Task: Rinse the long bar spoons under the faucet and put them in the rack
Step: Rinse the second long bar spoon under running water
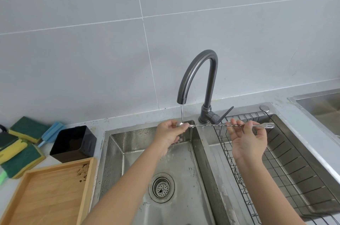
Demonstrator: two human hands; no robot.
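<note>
Right now one long bar spoon (217,125) is held level across the double sink, bowl end to the left, small fork end (269,125) to the right. Left hand (170,133) pinches the bowl end between thumb and fingers, right under the thin stream of water (182,112) from the dark gooseneck faucet (198,77); the water lands on the bowl where the fingers hold it. Right hand (247,141) is palm up, fingers loosely curled around the twisted shaft near the fork end, thumb on top, so both hands are closed on the same spoon. Bowl end sits over the left basin (139,143), which is wet, with a round strainer drain (161,187) in its floor. Fork end hangs over the right basin, where a wire dish rack (287,165) is set; no spoons visible in the rack. Faucet lever (225,113) is angled up to the right. On the counter left of the sink: a black square container (73,143), a wooden tray (46,193) with dark smears near its right edge, a pile of green-and-yellow scrub sponges (20,145), and a blue brush-like item (50,132), type unclear. Grey tiled wall (92,40) behind. Another steel basin edge (320,103) shows far right.
</note>
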